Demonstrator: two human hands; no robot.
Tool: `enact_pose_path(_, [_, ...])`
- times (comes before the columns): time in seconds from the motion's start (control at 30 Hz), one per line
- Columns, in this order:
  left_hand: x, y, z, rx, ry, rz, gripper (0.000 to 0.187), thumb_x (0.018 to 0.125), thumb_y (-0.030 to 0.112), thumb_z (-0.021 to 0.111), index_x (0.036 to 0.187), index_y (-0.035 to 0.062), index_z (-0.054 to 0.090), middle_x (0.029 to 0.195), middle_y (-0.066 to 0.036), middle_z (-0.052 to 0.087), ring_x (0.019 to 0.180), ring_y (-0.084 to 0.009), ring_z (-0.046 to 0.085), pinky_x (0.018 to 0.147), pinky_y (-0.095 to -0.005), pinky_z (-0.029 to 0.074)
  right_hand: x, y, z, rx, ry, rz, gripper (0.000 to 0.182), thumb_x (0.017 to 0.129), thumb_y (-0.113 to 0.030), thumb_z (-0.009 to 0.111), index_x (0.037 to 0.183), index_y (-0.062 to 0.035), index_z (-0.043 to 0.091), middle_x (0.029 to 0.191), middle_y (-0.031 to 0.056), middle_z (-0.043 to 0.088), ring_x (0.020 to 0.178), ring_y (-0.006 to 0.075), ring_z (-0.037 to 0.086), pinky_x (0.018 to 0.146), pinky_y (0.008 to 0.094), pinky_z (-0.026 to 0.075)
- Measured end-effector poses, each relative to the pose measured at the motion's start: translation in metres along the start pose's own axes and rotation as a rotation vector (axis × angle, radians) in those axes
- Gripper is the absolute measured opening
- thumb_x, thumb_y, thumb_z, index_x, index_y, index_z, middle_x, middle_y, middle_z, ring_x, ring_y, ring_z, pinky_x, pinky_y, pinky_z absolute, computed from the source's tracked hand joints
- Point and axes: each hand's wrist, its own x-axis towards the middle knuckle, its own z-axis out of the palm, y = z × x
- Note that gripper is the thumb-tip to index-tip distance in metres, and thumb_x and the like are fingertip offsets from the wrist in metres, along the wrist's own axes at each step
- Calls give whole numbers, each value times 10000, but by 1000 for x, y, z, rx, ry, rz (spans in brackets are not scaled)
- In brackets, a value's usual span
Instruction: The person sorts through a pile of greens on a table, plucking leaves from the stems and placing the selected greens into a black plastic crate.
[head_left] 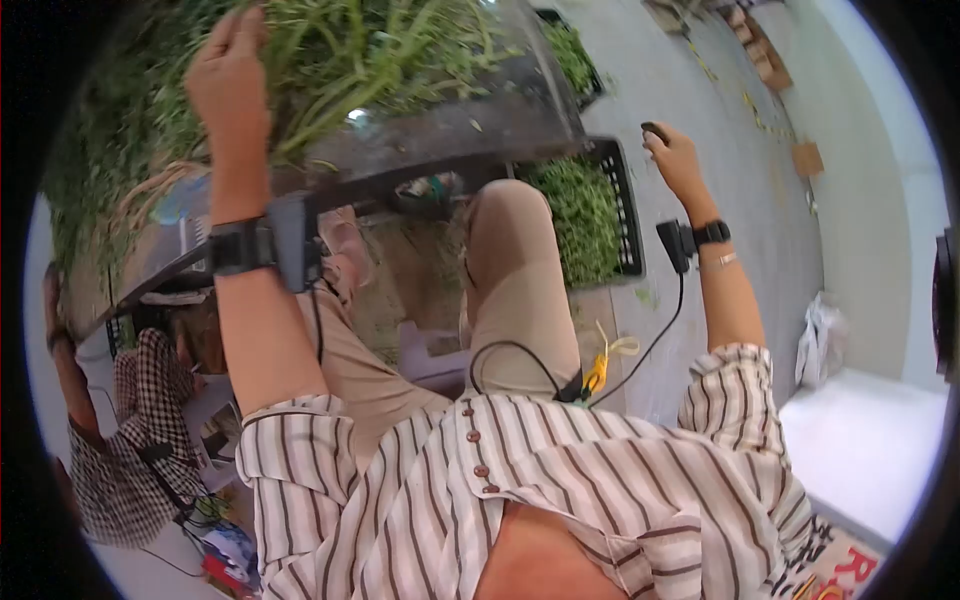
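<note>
My left hand (230, 75) is at the pile of leafy green stems (370, 60) on the dark tabletop (440, 135). Its fingers are bent and pressed together, and what they may hold is hidden. Off to the right of the table, my right hand (676, 160) is raised over the floor with its fingers curled closed. A small dark object (656, 131) shows at its fingertips, too small to name.
Below the table's right edge stands a black crate of cut greens (580, 215), with another crate (570, 55) beyond it. At the left sits a co-worker in a checked shirt (120, 485). A white bag (820, 338) lies by the wall; a cable (660, 345) hangs from my right wrist.
</note>
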Motion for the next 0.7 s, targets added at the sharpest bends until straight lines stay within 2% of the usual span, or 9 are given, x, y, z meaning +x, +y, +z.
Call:
enact_pose_path(0.07, [-12,15,5,194,54,-77,326,890,226,646,1121,-4,648,850,-49,680,759,-90,592,705,-228,461,11,-60,-6,172,26,-13,290,875,-189,546,1062,11,642,877,88,670,738,156,611,664,277,482])
enact_pose_path(0.2, [-25,37,15,64,-47,93,299,903,226,619,1118,22,655,822,-2,659,727,-49,527,637,-230,431,27,-175,-17,314,89,-192,215,890,-124,544,1016,11,654,813,28,634,673,87,546,610,233,440])
enact_pose_path(0.3, [-28,39,17,-1,-4,148,256,913,208,597,1078,26,670,750,12,621,667,-47,485,586,-240,399,33,-242,-22,292,89,-407,173,884,-93,562,976,22,655,779,15,602,646,79,493,591,228,409])
enact_pose_path(0.43, [-30,50,18,-9,-62,25,209,923,178,568,1006,27,686,687,24,544,604,-62,407,545,-249,344,47,-318,-12,228,99,-693,124,856,-49,583,935,14,655,761,36,579,640,81,467,581,231,388])
enact_pose_path(0.47, [-30,51,19,24,-73,12,201,923,168,563,986,23,687,672,27,520,589,-69,383,535,-251,327,53,-333,-9,168,130,-844,130,842,-37,589,948,-3,657,752,52,568,627,97,479,575,241,390])
enact_pose_path(0.57, [-31,51,20,-8,-60,53,194,916,152,565,983,13,682,688,16,532,606,-79,407,552,-258,344,58,-373,0,126,96,-967,131,837,-39,598,952,-6,652,728,62,548,612,122,483,562,253,390])
enact_pose_path(0.6, [-31,52,20,-8,-63,60,189,912,141,564,978,6,679,718,2,546,622,-93,421,570,-266,355,60,-383,4,105,109,-1021,142,827,-50,612,960,-26,654,728,66,552,598,179,516,558,290,416])
enact_pose_path(0.63, [-30,52,21,-12,-56,62,189,912,141,564,978,6,679,718,2,546,622,-93,421,570,-266,355,68,-390,7,101,108,-1028,142,827,-50,612,960,-26,654,728,66,552,598,179,516,558,290,416])
enact_pose_path(0.7, [-30,50,22,9,-44,111,188,912,135,560,974,-1,675,755,-16,555,650,-105,435,597,-273,365,86,-402,14,-73,216,-1248,166,825,-67,600,979,-54,659,760,78,581,640,250,565,581,337,457])
